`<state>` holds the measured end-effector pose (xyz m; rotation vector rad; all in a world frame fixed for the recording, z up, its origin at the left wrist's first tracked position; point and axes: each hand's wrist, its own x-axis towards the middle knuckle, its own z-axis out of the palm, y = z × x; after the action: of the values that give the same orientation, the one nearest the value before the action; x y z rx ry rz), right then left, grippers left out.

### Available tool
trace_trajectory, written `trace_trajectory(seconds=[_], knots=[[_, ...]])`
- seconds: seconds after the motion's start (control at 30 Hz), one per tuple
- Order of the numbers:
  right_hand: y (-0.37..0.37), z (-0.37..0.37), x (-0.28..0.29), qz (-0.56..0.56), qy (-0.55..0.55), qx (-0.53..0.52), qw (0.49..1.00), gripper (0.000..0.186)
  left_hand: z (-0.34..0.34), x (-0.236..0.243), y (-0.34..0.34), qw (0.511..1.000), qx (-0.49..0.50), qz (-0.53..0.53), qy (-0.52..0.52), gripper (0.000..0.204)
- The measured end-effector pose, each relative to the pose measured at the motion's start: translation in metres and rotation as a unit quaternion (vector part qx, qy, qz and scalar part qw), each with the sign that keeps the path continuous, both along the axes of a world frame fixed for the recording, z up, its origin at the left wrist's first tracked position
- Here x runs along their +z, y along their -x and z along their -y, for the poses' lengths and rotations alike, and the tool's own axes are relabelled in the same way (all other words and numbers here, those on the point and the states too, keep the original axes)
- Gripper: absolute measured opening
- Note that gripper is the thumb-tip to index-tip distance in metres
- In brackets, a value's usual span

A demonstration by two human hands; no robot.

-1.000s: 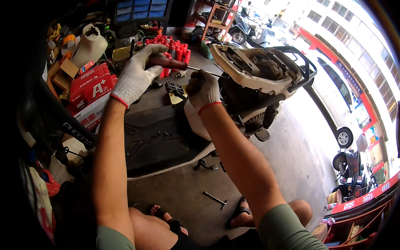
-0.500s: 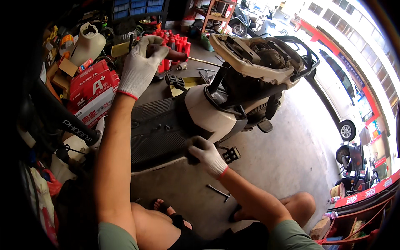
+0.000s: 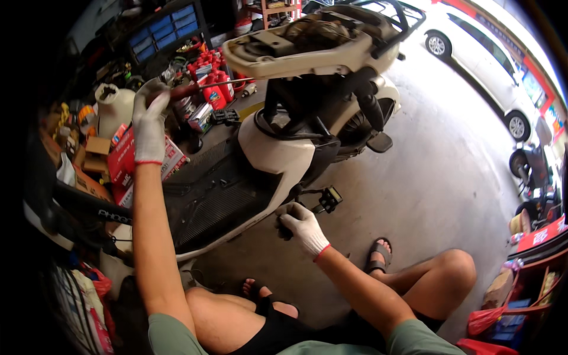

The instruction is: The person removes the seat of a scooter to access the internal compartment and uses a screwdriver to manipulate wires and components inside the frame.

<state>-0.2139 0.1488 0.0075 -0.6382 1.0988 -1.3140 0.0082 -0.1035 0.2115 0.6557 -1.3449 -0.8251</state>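
Upper centre of frame: cream scooter (image 3: pixel 278 148) w/ seat and rear body panels off, frame and engine area exposed under the bare rear cowl (image 3: pixel 302 50). So stripping looks well along; nothing seems refitted yet, judging by the open frame. What's left can't be read from this view.

Left hand (image 3: pixel 149 121), white knit glove w/ red cuff, is raised at upper left, fingers wrapped round the red handle of a long screwdriver (image 3: pixel 201 87); shaft points right toward the scooter's front body, tip not clearly touching anything. Right hand (image 3: pixel 302 228), same glove type, sits low at centre, fingers curled over the lower edge of the scooter's side, just beside the folded-out black footpeg (image 3: pixel 328 198). Whether it grips a small part there or only the panel edge, can't tell.

Black ribbed footboard (image 3: pixel 213 195) lies btwn the two arms, bare.

Surface: grey concrete floor (image 3: pixel 438 177), person sitting on it, legs folded, sandals on.

Room: open-front workshop. Upper left is cluttered — red oil bottles (image 3: pixel 216 80), a white jug (image 3: pixel 115 106), red cartons (image 3: pixel 127 160), cardboard boxes, blue parts drawers (image 3: pixel 168 26) behind. Upper right, a white car (image 3: pixel 485 65) parked outside in daylight. Right edge: another bike's wheel, red shelving w/ odds and ends.
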Motion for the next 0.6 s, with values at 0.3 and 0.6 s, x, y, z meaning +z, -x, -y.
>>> trace_trajectory(seconds=[0.3,0.6], knots=[[-0.003,-0.01,0.006,0.116,0.049,-0.019,0.992,0.014,0.022,0.016,-0.012,0.987,-0.045,-0.087,-0.127,0.02],[0.007,-0.006,0.027,0.202,0.09,-0.003,0.975,0.018,0.007,0.051,-0.025,0.974,-0.024,0.01,-0.227,0.028]])
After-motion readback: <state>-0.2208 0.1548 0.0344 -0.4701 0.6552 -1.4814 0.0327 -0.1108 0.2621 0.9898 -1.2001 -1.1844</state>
